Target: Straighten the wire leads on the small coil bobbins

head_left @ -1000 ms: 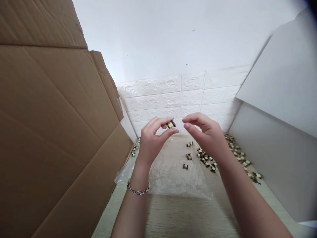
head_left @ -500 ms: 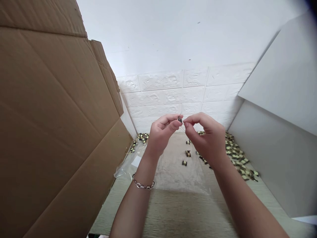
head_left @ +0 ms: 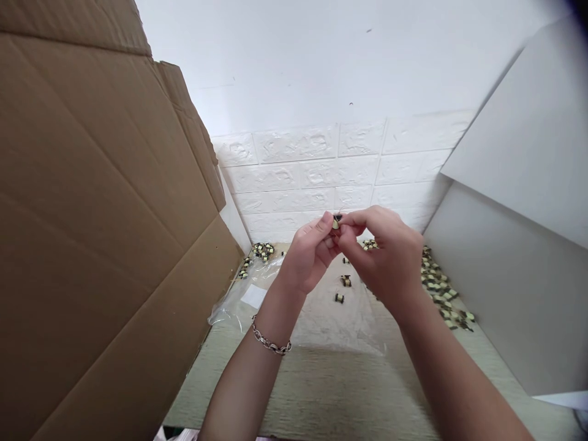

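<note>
A small coil bobbin [head_left: 335, 224], yellow in the middle with black ends, sits between the thumb and fingers of my left hand [head_left: 309, 252]. Thin wires stick up from it. My right hand [head_left: 383, 254] meets it from the right, thumb and forefinger pinched at its side. Whether those fingertips grip the bobbin itself or one of its fine wires is too small to make out. Below the hands, several similar bobbins [head_left: 339, 298] lie on a clear plastic bag [head_left: 321, 331] spread over the table [head_left: 331, 392].
Many more bobbins are heaped at the right [head_left: 443, 291], with a smaller heap [head_left: 263, 251] at the back left. A white paper slip [head_left: 253, 296] lies on the bag. Cardboard [head_left: 110, 233] walls the left side, a white panel [head_left: 505, 288] the right, and a white brick-patterned wall [head_left: 298, 150] the back.
The bobbin has turned in my left hand, so its yellow side now shows. My left thumb has moved up, and my right fingertips have come in closer against the bobbin.
</note>
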A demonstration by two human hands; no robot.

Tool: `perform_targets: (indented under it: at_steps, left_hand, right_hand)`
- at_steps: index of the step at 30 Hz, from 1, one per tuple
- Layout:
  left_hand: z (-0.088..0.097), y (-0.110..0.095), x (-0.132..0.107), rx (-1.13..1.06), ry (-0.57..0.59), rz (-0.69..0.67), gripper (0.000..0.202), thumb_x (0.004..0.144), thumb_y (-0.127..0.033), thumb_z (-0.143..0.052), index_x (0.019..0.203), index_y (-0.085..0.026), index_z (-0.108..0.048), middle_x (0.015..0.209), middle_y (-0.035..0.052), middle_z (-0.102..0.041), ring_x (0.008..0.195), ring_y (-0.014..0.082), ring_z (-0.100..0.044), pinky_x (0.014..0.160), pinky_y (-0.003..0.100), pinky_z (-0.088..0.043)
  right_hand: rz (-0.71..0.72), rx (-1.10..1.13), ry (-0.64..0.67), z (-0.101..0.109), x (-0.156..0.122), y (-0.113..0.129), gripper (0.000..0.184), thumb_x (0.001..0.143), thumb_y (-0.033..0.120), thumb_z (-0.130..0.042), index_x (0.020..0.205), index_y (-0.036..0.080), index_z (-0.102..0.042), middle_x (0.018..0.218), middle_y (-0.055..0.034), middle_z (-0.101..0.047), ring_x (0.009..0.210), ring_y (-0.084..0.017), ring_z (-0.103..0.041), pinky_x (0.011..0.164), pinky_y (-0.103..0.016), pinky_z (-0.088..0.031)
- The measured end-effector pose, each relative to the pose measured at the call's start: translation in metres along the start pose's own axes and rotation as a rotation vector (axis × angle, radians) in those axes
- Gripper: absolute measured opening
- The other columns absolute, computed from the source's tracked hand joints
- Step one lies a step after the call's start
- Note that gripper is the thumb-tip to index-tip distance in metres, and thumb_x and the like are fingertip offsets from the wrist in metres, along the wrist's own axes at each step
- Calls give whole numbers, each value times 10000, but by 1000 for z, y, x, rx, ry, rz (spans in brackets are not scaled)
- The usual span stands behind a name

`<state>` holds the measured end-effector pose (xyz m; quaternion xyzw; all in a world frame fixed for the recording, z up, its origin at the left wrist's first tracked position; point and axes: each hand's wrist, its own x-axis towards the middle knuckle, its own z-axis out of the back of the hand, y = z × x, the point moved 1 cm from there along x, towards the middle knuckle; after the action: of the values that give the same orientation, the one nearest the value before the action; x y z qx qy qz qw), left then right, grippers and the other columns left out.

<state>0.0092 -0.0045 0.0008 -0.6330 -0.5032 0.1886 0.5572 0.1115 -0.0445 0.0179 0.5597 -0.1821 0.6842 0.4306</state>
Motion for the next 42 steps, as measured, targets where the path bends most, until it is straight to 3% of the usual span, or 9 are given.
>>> perform_targets:
  at_steps: [3,6,9,15,20,24,30,35,42]
  left_hand:
    - [1,1,2,31,-56,-58,288,772,-432,-480,767,-169,-597,757,38,-603,722,118,-566,712,267,-468]
    - [5,2,4,140,-218,-148,279,738,-409,-540,842,-159,-606,785,39,-603,731,104,-551,724,256,-452]
    - [12,2,7,286,-334,-245,295,729,-409,-551,902,-177,-608,872,45,-613,786,108,-546,743,257,-441]
    - [24,-4,7,569,-426,-445,284,721,-392,-564,911,-184,-606,946,59,-615,840,132,-553,758,270,-433]
    - [25,-13,2,916,-398,-608,261,668,-368,-627,881,-217,-627,774,8,-601,671,104,-506,703,253,-418]
    - [23,-16,0,964,-315,-646,255,675,-338,-627,907,-231,-621,769,1,-595,674,104,-497,715,260,-417]
    - [20,-14,0,922,-232,-630,221,672,-313,-633,875,-225,-625,764,2,-600,675,104,-506,705,263,-422]
    - [20,-13,0,904,-217,-651,203,667,-287,-643,856,-214,-628,768,1,-605,671,91,-502,695,244,-419]
    - [21,-11,2,837,-162,-576,216,660,-296,-648,858,-213,-637,762,6,-606,687,94,-508,670,232,-434]
  right_hand:
    - [-3,-21,13,-3,-1,-4,82,734,175,-499,681,213,-548,614,26,-573,601,-119,-520,722,-302,-390]
    - [-36,14,25,-8,-1,-10,90,747,202,-497,680,209,-557,607,32,-568,605,-112,-519,772,-322,-365]
    - [-103,46,74,-14,-2,-17,94,737,205,-502,665,213,-561,605,39,-561,596,-108,-509,747,-314,-364]
    - [-147,57,131,-20,1,-29,74,737,191,-497,693,204,-554,661,25,-586,598,-118,-508,701,-310,-375]
    - [-137,271,109,-21,2,-38,222,835,241,-392,991,215,-547,976,-41,-592,897,-153,-534,794,-308,-404]
    - [-327,604,206,-25,2,-42,276,839,325,-404,1086,243,-496,1133,-32,-535,1051,-144,-480,880,-315,-395]
    - [-508,919,258,-26,4,-40,140,747,313,-554,809,188,-539,843,-14,-595,818,-122,-558,765,-281,-447]
    - [-583,1023,270,-26,4,-44,154,699,306,-609,784,196,-544,746,13,-578,729,-104,-546,713,-260,-434]
    - [-559,1053,371,-24,4,-52,110,704,290,-609,745,193,-578,734,13,-565,702,-98,-517,706,-255,-408]
